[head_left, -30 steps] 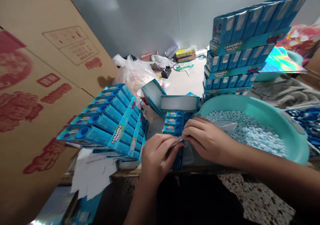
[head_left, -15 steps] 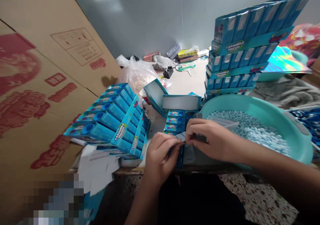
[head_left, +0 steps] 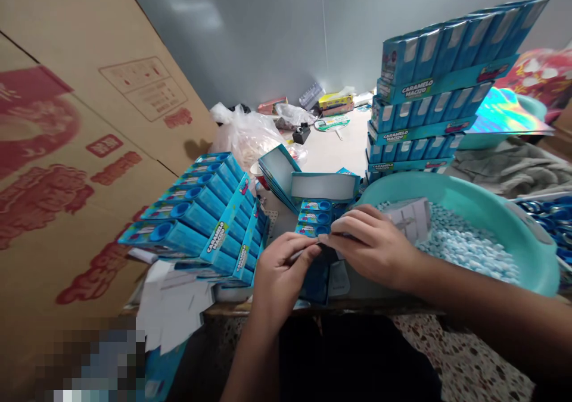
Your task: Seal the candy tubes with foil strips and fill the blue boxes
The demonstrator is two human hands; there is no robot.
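My left hand (head_left: 283,274) and my right hand (head_left: 373,244) meet over the front of the table, thumbs and fingers closed at a pinch. A thin pale edge shows at the left fingertips, too small and covered to name. Just beyond the hands, several small blue candy boxes (head_left: 314,218) with round blue windows stand in a row. Below the hands lies a dark blue tray (head_left: 315,283), partly hidden. Behind my right hand a white printed paper (head_left: 410,218) stands at the basin's near edge; whether that hand touches it is hidden.
A turquoise basin (head_left: 534,259) of small pale blue candies (head_left: 476,244) stands at right. Filled blue display boxes are stacked at left (head_left: 214,235) and back right (head_left: 415,89). Open blue trays (head_left: 326,186) stand mid-table. A large carton (head_left: 102,110) walls the left; white papers (head_left: 172,307) overhang the edge.
My hands have shifted slightly, the right one turning so its back shows more. The white paper by the basin has tilted up. More of the dark blue tray shows under the hands.
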